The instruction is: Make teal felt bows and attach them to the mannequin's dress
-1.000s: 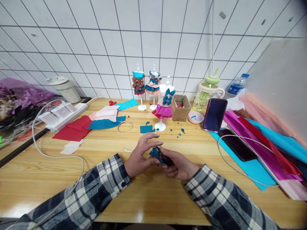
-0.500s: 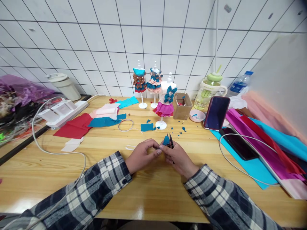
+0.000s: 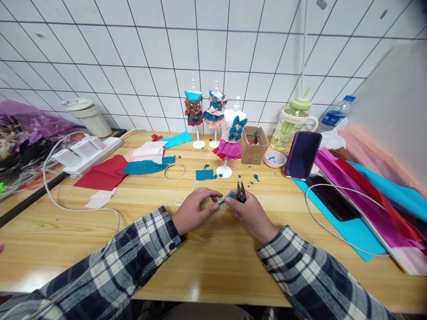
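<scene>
Thumb and forefinger of the left hand (image 3: 195, 211) curved toward each other, nearer the person than the magenta-skirted dress stand (image 3: 228, 150) and a little left of it; whether they pinched anything could not be told. The right hand (image 3: 252, 216), likewise nearer than the stand but slightly right of it, was closed around black snips (image 3: 243, 194), its thumb also pressing on a teal cloth piece (image 3: 232, 194). That small piece was in front of the stand, between the two hands, narrow at its left end and partly hidden by the right thumb. The snips' dark blades were slightly parted, tips pointing away from the person.

Well left of the stand, a white power strip (image 3: 93, 156) sat near red cloth (image 3: 103, 172); closer to it lay a teal strip (image 3: 143, 167), a pale hoop (image 3: 175, 172) and a teal rectangle (image 3: 204, 174). Two dressed figures (image 3: 194, 111) stood behind it, leftward. The stand partly covered a cardboard box (image 3: 254, 152); farther right were a pink bowl (image 3: 275, 160) and an upright phone (image 3: 303, 155).
</scene>
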Demonstrator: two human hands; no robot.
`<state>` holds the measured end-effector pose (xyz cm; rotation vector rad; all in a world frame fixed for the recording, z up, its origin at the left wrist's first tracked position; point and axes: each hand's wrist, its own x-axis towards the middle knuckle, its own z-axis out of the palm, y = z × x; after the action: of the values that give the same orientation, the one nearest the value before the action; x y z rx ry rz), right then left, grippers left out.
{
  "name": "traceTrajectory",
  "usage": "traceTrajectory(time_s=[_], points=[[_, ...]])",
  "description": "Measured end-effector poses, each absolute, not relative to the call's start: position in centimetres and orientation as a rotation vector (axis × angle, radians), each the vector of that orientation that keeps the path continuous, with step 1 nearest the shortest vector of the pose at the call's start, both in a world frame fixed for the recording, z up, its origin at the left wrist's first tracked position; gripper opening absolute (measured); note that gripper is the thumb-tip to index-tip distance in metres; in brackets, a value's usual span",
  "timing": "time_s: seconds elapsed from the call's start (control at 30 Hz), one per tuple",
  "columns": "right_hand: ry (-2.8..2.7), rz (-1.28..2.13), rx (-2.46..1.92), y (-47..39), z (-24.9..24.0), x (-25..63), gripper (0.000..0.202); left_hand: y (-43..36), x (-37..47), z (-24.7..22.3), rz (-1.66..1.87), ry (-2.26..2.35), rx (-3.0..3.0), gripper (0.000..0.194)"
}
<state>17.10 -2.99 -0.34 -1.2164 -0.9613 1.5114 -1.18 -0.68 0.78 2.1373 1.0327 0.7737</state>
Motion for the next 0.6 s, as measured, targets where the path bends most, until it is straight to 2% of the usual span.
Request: traceTrajectory(time_s=[0.07, 0.23, 0.4, 0.47, 0.6], points=[[-0.996, 1.468, -1.241, -3.07, -0.55, 16.96, 0.038, -0.80, -1.15, 0.90, 0.779, 0.998, 2.083, 0.026], [-1.068, 1.445, -1.227, -3.19, -0.86, 16.69, 0.038, -0.97, -0.73, 0.92, 0.820, 1.043, 2.087, 0.016], [-1.130, 1.431, -1.278, -3.21, -0.71, 17.00, 0.038, -0.47, -0.93, 0.91, 0.945, 1.215, 1.834, 0.018], [-1.350, 1.324, -1.322, -3.37, -0.75, 17.07, 0.043, -0.31, -1.04, 0.95, 0.964, 1.239, 1.666, 0.021], [-1.787, 1.033, -1.329, -3.92, -1.01, 16.82, 0.036, -0.47, -0.88, 1.00, 0.940, 1.179, 1.561, 0.023]])
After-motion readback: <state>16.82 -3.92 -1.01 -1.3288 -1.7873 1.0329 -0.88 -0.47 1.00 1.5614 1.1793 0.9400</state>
